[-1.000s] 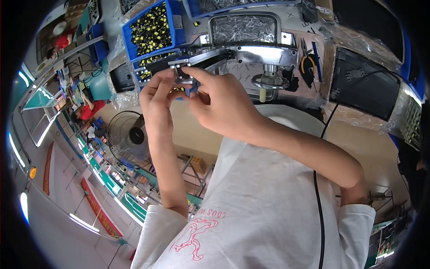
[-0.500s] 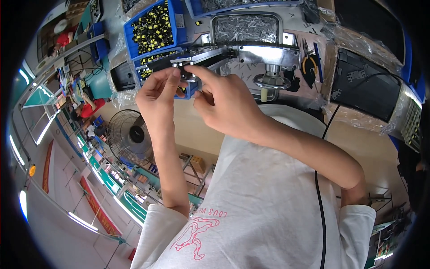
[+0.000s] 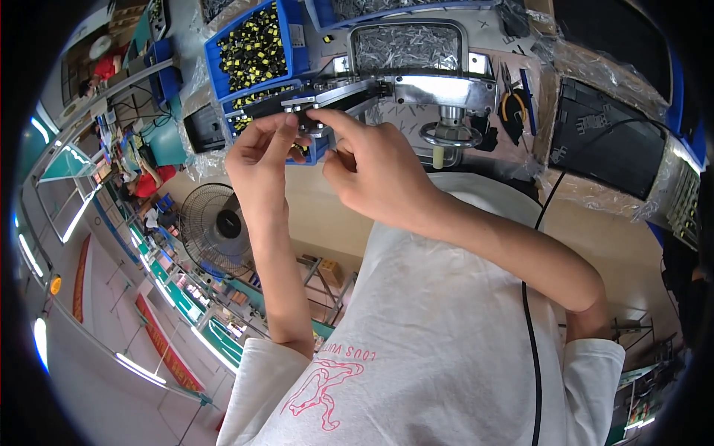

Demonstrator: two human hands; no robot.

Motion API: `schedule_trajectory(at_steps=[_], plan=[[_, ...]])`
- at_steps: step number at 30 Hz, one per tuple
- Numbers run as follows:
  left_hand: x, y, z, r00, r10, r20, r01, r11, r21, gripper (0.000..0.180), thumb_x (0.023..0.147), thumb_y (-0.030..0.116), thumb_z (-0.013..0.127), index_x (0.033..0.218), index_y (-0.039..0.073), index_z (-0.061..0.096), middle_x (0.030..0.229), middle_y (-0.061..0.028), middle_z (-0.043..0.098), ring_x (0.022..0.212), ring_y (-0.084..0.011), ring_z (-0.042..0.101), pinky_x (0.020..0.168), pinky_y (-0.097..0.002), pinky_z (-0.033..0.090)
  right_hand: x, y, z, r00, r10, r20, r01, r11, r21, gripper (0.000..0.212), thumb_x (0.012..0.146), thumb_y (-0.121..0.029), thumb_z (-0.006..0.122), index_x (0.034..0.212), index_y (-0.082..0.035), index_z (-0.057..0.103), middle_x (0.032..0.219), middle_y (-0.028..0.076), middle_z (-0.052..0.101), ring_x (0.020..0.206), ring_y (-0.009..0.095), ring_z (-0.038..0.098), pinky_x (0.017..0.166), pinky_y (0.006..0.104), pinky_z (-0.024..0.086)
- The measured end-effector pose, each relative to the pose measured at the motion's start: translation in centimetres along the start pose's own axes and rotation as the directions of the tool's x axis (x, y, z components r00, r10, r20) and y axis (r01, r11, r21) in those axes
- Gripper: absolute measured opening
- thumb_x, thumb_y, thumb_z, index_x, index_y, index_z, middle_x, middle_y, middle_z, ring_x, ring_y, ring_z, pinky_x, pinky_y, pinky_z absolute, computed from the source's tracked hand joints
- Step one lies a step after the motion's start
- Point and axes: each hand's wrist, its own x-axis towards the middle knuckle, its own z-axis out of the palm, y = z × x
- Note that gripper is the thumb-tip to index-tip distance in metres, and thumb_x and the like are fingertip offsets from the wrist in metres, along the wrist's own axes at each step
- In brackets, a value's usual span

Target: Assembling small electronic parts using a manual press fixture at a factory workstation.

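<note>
My left hand is closed in a pinch, its thumb and forefinger meeting at a small dark part by the end of a metal machine arm. The part is mostly hidden by my fingertips, so its kind does not show. From the other side, my right hand reaches the same spot with its index finger stretched to the part. Its thumb and other fingers are curled in, and whatever they may hold is hidden. The arm belongs to a silver machine with a round handwheel.
Blue bins of black and yellow parts stand beyond my left hand. A tray of small metal pieces lies behind the machine. Orange-handled pliers and a black tray are to the right. A floor fan stands at left.
</note>
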Motion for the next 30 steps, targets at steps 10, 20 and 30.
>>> schedule_trajectory(at_steps=[10,20,30], plan=[[-0.4,0.5,0.7,0.993,0.083,-0.082,-0.068,0.981,0.180,0.018,0.094,0.013,0.076,0.099,-0.004,0.073,0.084,-0.0060,0.074,0.073,-0.0092,0.070,0.059,-0.0200,0.049,0.2,0.0,-0.3,1.000,-0.004,0.003,0.005,1.000,-0.013,0.043,0.086,-0.005,0.062,0.129,0.000,0.061,0.058,0.014,0.059,0.046,0.028,0.056,0.049,0.0402,0.040],[-0.4,1.6,2.0,0.988,0.019,-0.152,0.032,0.943,0.330,0.020,0.088,0.011,0.079,0.095,-0.007,0.073,0.080,-0.0105,0.075,0.070,-0.0102,0.069,0.062,-0.0215,0.050,0.2,0.4,-0.1,1.000,0.006,-0.004,-0.007,0.999,-0.048,0.045,0.084,-0.005,0.062,0.130,0.000,0.060,0.058,0.015,0.059,0.046,0.030,0.057,0.049,0.0413,0.041],[-0.4,1.8,3.6,0.970,0.024,-0.240,0.070,0.924,0.375,0.021,0.086,0.011,0.074,0.092,-0.009,0.072,0.067,-0.0109,0.072,0.067,-0.0114,0.068,0.061,-0.0230,0.048,0.3,0.6,-0.1,1.000,0.017,0.000,-0.017,1.000,-0.025,0.046,0.082,-0.003,0.062,0.128,-0.001,0.061,0.062,0.015,0.060,0.049,0.031,0.059,0.051,0.0412,0.043]])
